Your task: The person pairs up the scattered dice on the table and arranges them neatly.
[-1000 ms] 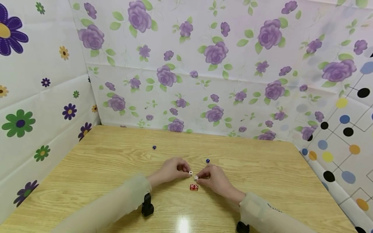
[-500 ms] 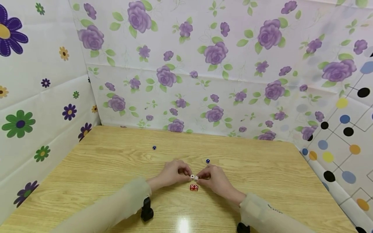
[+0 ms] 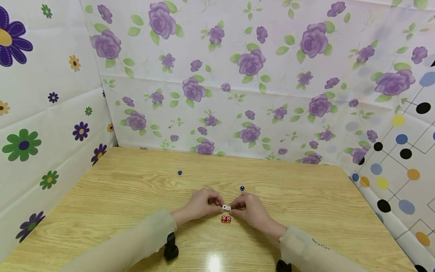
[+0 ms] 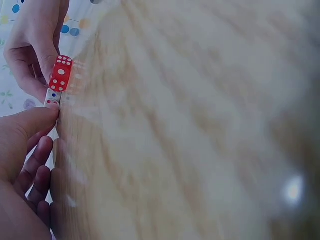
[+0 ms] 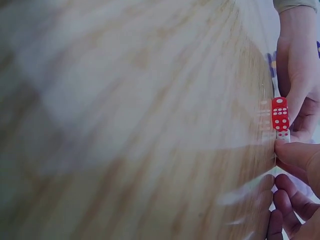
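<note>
Two white dice stand side by side on the table, apparently touching. My left hand (image 3: 204, 201) pinches the left white die (image 3: 224, 207) between thumb and fingertip. On the other side, my right hand (image 3: 252, 212) grips the right white die (image 3: 229, 208) the same way. Just nearer to me lies a pair of red dice (image 3: 225, 219), set against each other. In the left wrist view the red dice (image 4: 61, 73) partly hide the white ones; the right wrist view shows a white die (image 5: 283, 135) at the right thumb's tip.
One blue die (image 3: 179, 172) lies farther back on the left of the wooden table (image 3: 136, 170). Another blue die (image 3: 242, 188) sits just beyond my right hand. A flowered cloth (image 3: 217, 94) hangs along the back edge, with patterned cloths at both sides.
My left hand has brought its white die right and toward me, up against the right one. The right hand and the red and blue dice have stayed in place.
</note>
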`<state>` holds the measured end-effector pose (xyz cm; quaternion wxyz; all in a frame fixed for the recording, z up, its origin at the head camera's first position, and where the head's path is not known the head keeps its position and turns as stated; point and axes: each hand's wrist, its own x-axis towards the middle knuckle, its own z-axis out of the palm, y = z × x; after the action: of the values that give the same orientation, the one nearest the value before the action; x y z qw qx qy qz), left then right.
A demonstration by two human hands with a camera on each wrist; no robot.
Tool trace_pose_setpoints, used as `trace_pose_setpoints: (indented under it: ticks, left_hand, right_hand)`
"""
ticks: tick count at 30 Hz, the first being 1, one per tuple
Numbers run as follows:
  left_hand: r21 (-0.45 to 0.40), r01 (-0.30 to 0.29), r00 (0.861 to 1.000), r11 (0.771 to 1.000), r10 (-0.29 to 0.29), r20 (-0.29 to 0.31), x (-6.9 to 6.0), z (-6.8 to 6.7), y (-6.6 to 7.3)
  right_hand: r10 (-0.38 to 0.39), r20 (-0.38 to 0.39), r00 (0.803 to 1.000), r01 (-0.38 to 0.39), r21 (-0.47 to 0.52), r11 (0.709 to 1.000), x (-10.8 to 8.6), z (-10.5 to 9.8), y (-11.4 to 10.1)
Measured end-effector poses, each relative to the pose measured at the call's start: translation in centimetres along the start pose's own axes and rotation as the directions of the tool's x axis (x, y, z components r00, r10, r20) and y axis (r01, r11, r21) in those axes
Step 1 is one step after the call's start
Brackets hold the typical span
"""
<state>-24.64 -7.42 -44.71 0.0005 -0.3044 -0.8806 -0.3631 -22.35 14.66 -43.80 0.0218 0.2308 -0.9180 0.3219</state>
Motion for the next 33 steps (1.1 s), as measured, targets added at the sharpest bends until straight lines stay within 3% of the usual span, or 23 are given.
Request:
trace_pose_setpoints:
  ticks: [33]
  left_hand:
    - [0.032,0.006,1.000,0.999,-0.006,0.001,-0.03,-0.11,0.30]
  right_hand:
    - [-0.011,0.008,1.000,0.011,-0.008,1.000,0.00,-0.03,0.08]
